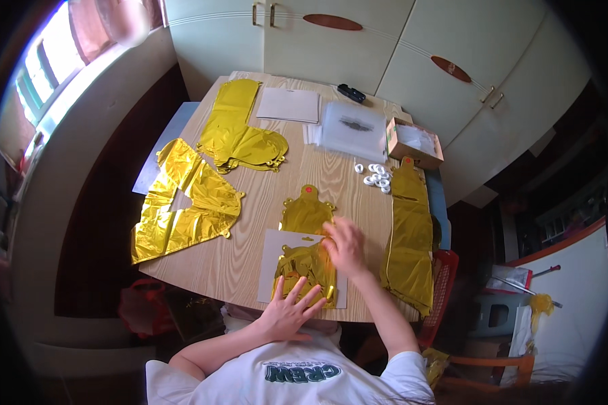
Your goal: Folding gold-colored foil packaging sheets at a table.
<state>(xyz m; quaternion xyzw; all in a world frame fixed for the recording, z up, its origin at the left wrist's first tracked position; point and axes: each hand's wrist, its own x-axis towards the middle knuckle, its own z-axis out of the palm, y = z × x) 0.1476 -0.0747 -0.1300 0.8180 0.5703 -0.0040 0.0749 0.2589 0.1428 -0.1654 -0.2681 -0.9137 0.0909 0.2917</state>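
In front of me a grey-white card [266, 270] with a slot at its top edge lies on the table. A gold foil balloon [305, 260], flat and uninflated, is folded over it. Its upper part, with tabs and a red dot, reaches past the card's far edge. My left hand [290, 312] presses on the near end of the foil, fingers spread. My right hand [345, 246] is over the card's far right corner, beside the foil. Its fingers are smeared by motion, so their grip cannot be made out.
More flat gold balloons lie at the far left [231, 128], near left [206, 209] and right edge [409, 243]. Toward the back are a stack of cards [289, 104], clear plastic bags [344, 138], white ribbon rolls [378, 177], an open box [415, 143] and a black object [351, 93].
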